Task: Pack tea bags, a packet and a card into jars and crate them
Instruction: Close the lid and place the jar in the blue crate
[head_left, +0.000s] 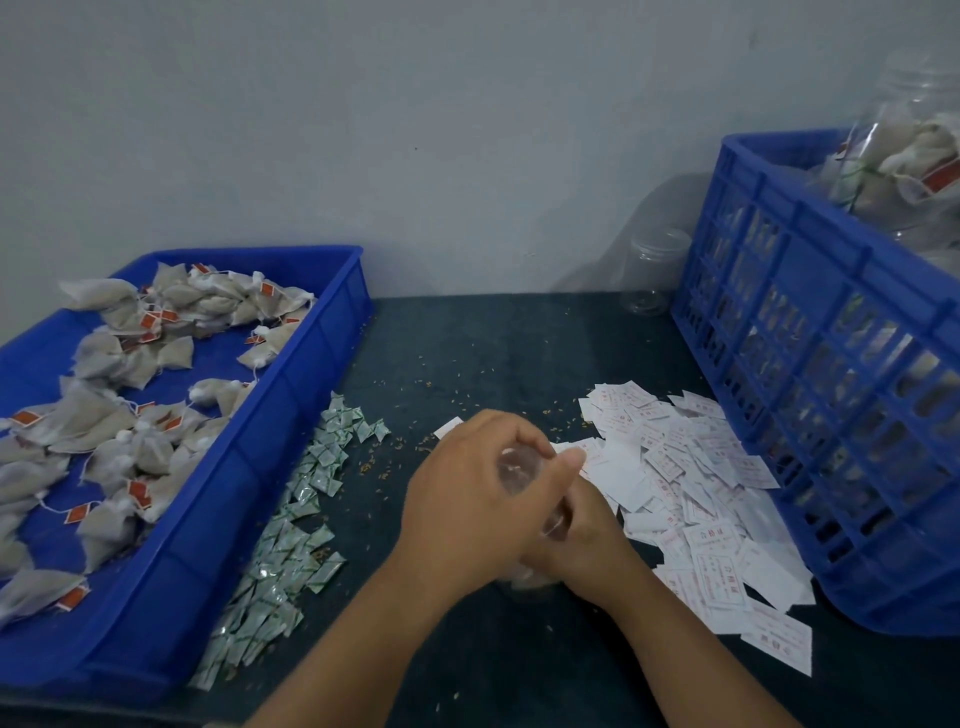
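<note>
Nearest, two bare forearms (337, 660) stretched in from the bottom edge, meeting low in the middle. At their end, left hand (467, 499), fingers and thumb curled round a clear jar (519, 467), gripping it near its upper end. Pressed against it from the right and partly beneath, right hand (589, 535); touches the jar lower down, fingers hidden behind the left hand, so cannot tell whether wrapped round it or merely steadying. Jar blurred, on or just above the dark table (467, 353) (cannot tell which), directly in front of the person, between the packets and the cards; contents not readable.

Just right of the hands, a loose heap of white cards (691, 499) with faint red print, running behind the right wrist and spreading out to the foot of the crate. Just left of the hands, small green-and-white packets (291, 540) strewn in a long band alongside the tray's near wall. Scattered between, tiny tan grains (431, 384).

Further left, a shallow blue tray (291, 395) holding grey tea bags (119, 447) with strings and red tags, piled unevenly, blue floor showing in places. Further right, a tall blue crate (810, 291) with slotted walls, jars packed with tea bags visible through the slots; one filled jar (914, 156) rising above the rim at the top corner. At the back, an empty jar (652, 270) upright on the table, just left of the crate, near the grey wall (415, 130).
</note>
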